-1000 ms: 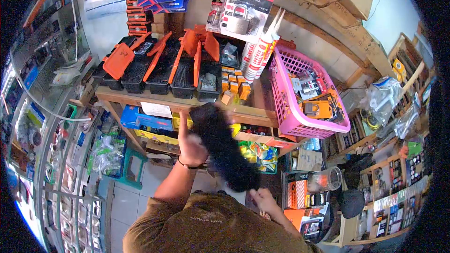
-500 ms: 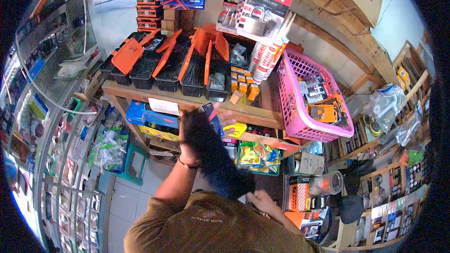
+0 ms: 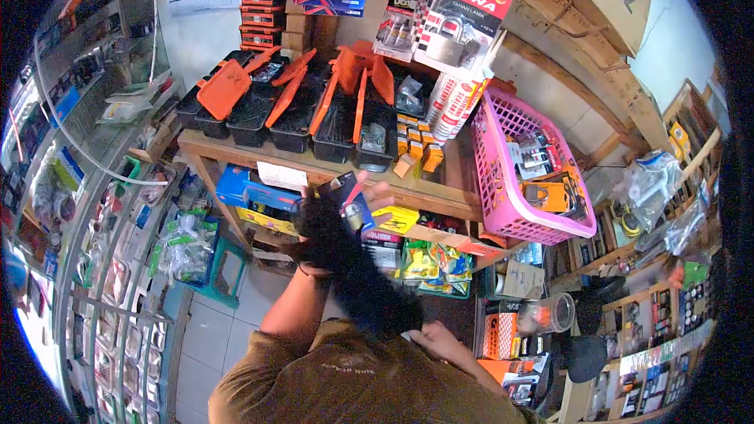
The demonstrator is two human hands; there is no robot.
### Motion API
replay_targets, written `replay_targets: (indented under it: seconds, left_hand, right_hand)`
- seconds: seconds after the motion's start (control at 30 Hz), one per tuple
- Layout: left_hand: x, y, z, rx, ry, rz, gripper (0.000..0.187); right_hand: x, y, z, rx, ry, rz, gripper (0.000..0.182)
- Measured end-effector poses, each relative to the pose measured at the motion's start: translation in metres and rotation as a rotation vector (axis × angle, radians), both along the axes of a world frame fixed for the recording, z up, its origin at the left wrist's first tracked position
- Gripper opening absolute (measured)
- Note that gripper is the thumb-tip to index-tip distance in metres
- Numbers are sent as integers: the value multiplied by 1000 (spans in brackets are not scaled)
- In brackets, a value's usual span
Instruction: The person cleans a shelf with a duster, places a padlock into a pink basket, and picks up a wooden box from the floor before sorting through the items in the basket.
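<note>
Near the centre of the frame, a padlock pack (image 3: 345, 200) lay against the left hand (image 3: 380, 198), whose visible fingers were spread; a fuzzy black duster (image 3: 365, 283) hid the rest, so whether they gripped could not be told. At lower centre, the right hand (image 3: 438, 341) had its fingers clamped on the duster's near end. Bristles snagging the pack's edge could have tugged it loose, particularly if that hidden hold was slack. A high sweep might have knocked small orange boxes (image 3: 414, 144) off the bench (image 3: 448, 198) above.
</note>
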State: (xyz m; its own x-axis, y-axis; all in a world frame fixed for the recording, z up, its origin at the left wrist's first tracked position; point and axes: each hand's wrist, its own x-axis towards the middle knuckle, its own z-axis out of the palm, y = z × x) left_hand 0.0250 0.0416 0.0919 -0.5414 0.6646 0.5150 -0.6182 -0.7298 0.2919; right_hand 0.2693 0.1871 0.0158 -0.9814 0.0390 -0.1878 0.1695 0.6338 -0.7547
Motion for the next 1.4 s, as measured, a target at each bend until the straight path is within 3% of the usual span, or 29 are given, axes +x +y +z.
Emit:
replay_targets:
  seconds: [0.07,0.1,0.13,0.27,0.33,0.37,0.4,0.47,0.53,0.6,0.67,0.7,0.73,0.8,0.87,0.9,0.93,0.97,1.0,1.03,1.1,1.13,1.2,1.27,1.3,1.33,1.4]
  left_hand:
    - [13,-14,-3,-76,-112,40,83]
    - [19,-13,8,-71,-333,50,82]
    - [17,-11,3,-107,-349,92,82]
    - [-3,-10,-9,45,-29,-6,85]
    - [8,-19,-7,-42,-90,36,83]
    - [14,-18,4,-89,-434,53,79]
    - [14,-15,-7,284,-341,-131,76]
    - [11,-14,-5,-129,-246,107,77]
    - [-3,-14,-15,-13,0,9,76]
    - [-5,-14,-14,127,55,-102,82]
    - [15,-19,-10,-137,-413,162,82]
    - [19,-18,-13,406,-537,-206,80]
    - [12,-14,-23,406,-540,-204,80]
    - [-13,-2,-48,199,69,-29,76]
    - [-8,-5,-41,257,42,-89,79]
    - [12,-20,-12,227,-260,-69,71]
    - [24,-28,3,193,-563,-49,63]
    - [21,-23,5,-30,-467,61,69]
    - [17,-21,-1,-32,-467,62,69]
    - [8,-18,-14,-6,-270,39,71]
    - [-3,-10,-23,97,6,-5,75]
    - [-1,-12,-29,98,9,-4,75]
    - [21,-24,5,0,-462,39,74]
    - [18,-19,-1,-63,-458,83,71]
    - [12,-17,-11,-98,-269,113,70]
    - [4,-14,-23,-130,-78,141,68]
    - [2,-12,-13,-19,-13,70,66]
  right_hand:
    - [-1,0,3,-45,-20,-232,53]
    - [-1,0,3,-43,-25,-228,53]
    - [-2,1,4,20,-71,-162,52]
    - [5,12,-20,139,-99,45,50]
    - [5,10,-15,7,0,-172,49]
    - [6,11,-16,10,-4,-170,49]
    - [7,12,-19,20,-64,-161,50]
    - [7,13,-24,36,-182,-143,51]
    - [6,12,-17,118,-165,-15,50]
    - [4,6,-6,-24,-50,-174,51]
    - [4,12,-16,-136,-106,-285,50]
    - [2,7,-6,-36,-186,-189,51]
    - [1,4,0,61,-264,-94,51]
    - [2,3,-2,179,-251,25,51]
    - [1,0,13,163,-30,-68,52]
    - [-3,-1,11,-63,40,-264,51]
    - [-2,1,8,-64,37,-261,51]
    - [0,4,5,-6,-52,-184,51]
    - [1,6,4,52,-139,-107,51]
    - [1,0,6,124,-2,-14,50]
    - [1,0,9,89,-48,-62,49]
    - [2,1,9,54,-100,-110,48]
    - [0,9,-7,-21,-94,-206,48]
    - [-1,7,-8,-51,-235,-90,47]
    - [-3,-1,2,-15,-193,-2,49]
    - [0,0,2,-18,-191,-8,49]
    - [5,8,-2,8,-216,-97,50]
